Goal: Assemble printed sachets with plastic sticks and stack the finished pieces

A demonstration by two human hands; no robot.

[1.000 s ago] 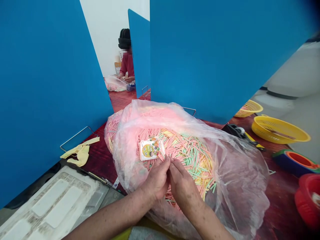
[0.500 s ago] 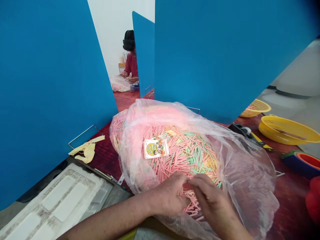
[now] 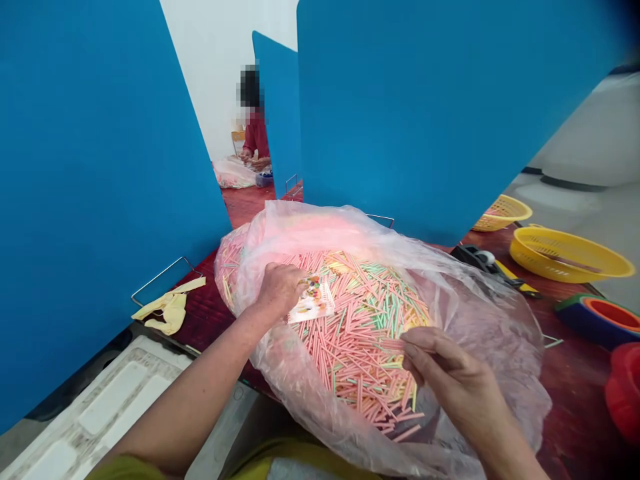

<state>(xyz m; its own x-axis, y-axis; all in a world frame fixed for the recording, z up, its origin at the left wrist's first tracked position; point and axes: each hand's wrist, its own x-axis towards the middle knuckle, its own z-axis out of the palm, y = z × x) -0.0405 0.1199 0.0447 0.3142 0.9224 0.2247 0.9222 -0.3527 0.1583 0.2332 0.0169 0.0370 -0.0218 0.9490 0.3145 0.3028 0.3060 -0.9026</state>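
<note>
A large clear plastic bag lies open, full of short thin sticks in pink, green and yellow. On top of them, toward the left, rests a small white printed packet with coloured cartoon pictures. My left hand is closed at the packet's upper left corner, its fingertips partly hidden behind the knuckles. To the right, above the heap, my right hand pinches a few pink sticks between thumb and fingers.
Blue dividers stand behind the bag. Yellow baskets, a black-and-yellow tool, nested coloured bowls and a red object are at right. A pale yellow cloth piece lies left. Another person sits beyond.
My hands have separated from near each other over the sticks. The left has moved up and left onto the packet; the right has shifted slightly right and up with pink sticks.
</note>
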